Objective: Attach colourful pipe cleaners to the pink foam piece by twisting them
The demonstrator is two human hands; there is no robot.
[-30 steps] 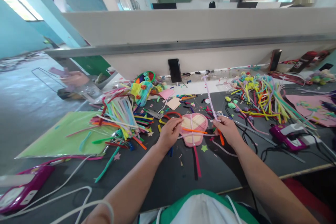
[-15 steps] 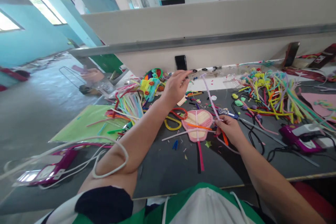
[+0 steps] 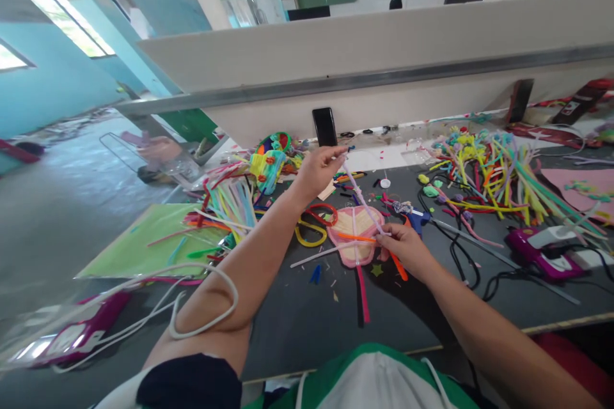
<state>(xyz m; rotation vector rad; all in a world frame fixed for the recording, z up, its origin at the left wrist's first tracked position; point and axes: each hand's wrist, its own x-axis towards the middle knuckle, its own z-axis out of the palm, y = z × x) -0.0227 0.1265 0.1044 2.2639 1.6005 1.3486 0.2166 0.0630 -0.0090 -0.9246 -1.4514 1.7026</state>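
A lilac pipe cleaner (image 3: 361, 195) stretches slantwise between my hands. The fingertips of my left hand (image 3: 319, 172) pinch its upper end, and my right hand (image 3: 405, 248) grips the lower end. Beneath it lies a pink and cream heart-like piece (image 3: 349, 220) made of pipe cleaners, with a pink stem (image 3: 363, 297) pointing toward me. A bright orange strip (image 3: 350, 238) crosses this piece; another orange strip (image 3: 399, 267) sticks out under my right hand. A pale pipe cleaner (image 3: 311, 257) runs out to the left. My right fingers partly cover the piece's right edge.
Red and yellow loop handles (image 3: 311, 234) lie left of the piece. A blue glue gun (image 3: 418, 220) is at the right, with black cords beside it. Pipe cleaner bundles (image 3: 235, 201) flank both sides. A phone (image 3: 325, 126) leans on the partition. A white cable (image 3: 233, 287) crosses my left forearm.
My left hand has come down to the pipe cleaner's upper end and now pinches it. My right hand has shifted left and slightly down, bringing the pipe cleaner over the heart-like piece.
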